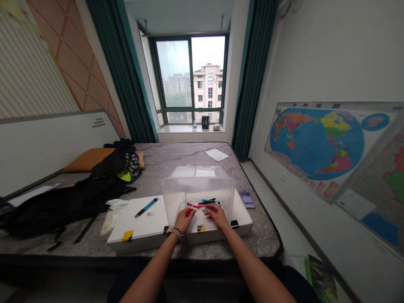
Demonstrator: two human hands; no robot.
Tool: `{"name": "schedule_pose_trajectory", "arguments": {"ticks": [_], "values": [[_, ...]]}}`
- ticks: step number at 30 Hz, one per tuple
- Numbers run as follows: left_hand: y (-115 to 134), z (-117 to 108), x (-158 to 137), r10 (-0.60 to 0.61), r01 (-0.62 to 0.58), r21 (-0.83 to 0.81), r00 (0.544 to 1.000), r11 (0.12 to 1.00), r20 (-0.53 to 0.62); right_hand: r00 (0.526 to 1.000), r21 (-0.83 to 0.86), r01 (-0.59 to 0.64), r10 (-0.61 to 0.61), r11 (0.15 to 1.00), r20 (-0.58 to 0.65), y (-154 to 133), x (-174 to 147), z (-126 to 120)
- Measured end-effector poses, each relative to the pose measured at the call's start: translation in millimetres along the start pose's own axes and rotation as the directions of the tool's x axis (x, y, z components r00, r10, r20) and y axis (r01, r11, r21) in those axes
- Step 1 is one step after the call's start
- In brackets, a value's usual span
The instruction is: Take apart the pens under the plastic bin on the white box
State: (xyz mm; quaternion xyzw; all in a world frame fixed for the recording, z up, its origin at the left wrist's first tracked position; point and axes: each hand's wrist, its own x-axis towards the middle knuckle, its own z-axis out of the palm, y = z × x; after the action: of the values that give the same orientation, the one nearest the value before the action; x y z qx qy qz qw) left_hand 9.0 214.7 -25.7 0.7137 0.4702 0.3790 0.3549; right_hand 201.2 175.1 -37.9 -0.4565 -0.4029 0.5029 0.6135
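Observation:
My left hand (184,221) is closed on a small red pen part (189,212); its exact kind is too small to tell. Close by on the right, my right hand (217,216) has its fingers pinched together, and what they hold is too small to make out. Both hands are over the right white box (202,237). Just beyond the fingers lie several pens (208,200), red, teal and dark. A translucent plastic bin (176,189) stands behind them. On the left white box (139,225) rests a teal and black pen (147,207).
The boxes stand on a grey mattress (164,160) near its front edge. A black backpack (63,202) and clothes lie left, with tissues (117,205) beside the left box. A white sheet of paper (216,154) lies at the back. A blurred flat item (248,199) is at the right.

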Motion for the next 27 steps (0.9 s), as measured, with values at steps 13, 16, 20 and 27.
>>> {"name": "schedule_pose_trajectory", "arguments": {"ticks": [13,16,20,27], "values": [[-5.7,2.5,-1.0,0.064,-0.07,0.125,0.997,0.99,0.053,0.987,-0.345,0.127,-0.084,0.93,0.135,7.7,-2.0,3.8],[-3.7,2.7,-2.2,0.067,-0.074,0.164,0.996,0.984,0.05,0.986,-0.388,0.126,-0.074,0.913,0.148,5.2,-3.5,4.9],[-1.9,3.0,-3.8,0.086,-0.106,0.186,0.99,0.977,0.114,0.983,-0.42,0.141,-0.075,0.897,0.169,1.2,-4.3,4.9],[-4.0,3.0,-3.6,0.099,-0.139,0.194,0.974,0.971,0.203,0.939,-0.464,0.272,-0.128,0.843,0.318,-7.5,-6.5,4.3]]}}
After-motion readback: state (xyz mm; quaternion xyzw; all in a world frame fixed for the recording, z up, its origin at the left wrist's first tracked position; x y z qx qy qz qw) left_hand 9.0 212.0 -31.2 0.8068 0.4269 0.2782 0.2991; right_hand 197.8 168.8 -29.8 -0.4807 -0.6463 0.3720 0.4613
